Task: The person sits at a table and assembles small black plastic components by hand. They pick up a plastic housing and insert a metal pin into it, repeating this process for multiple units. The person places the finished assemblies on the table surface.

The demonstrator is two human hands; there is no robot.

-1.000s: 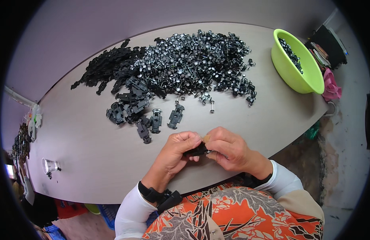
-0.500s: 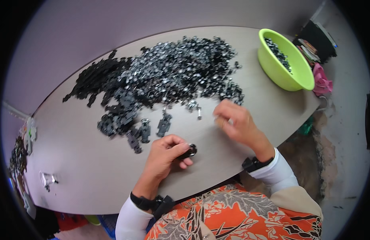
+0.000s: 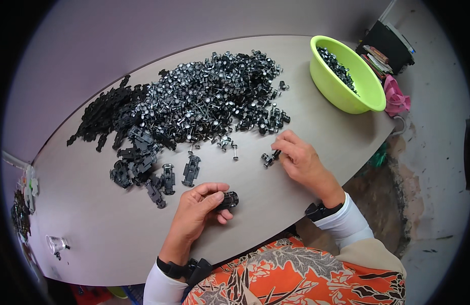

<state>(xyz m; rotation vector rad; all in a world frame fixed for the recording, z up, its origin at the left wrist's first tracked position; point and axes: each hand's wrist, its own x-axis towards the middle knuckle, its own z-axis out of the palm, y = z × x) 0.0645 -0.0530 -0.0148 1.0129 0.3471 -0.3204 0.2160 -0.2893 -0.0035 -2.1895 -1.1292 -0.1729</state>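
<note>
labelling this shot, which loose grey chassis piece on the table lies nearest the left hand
The rightmost loose chassis piece, just beyond the left hand; the other loose ones lie farther left.

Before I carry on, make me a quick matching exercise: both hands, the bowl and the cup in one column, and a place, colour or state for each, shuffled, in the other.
1. Left hand
2. Right hand
3. Bowl
4. Cup

A. Clear, near the left end of the table
B. Fingertips at a few small dark parts in front of the heap
C. Lime green, with small pieces inside
D. Holding a dark base

Pairs: 1-D, 2-B, 3-C, 4-A
</note>
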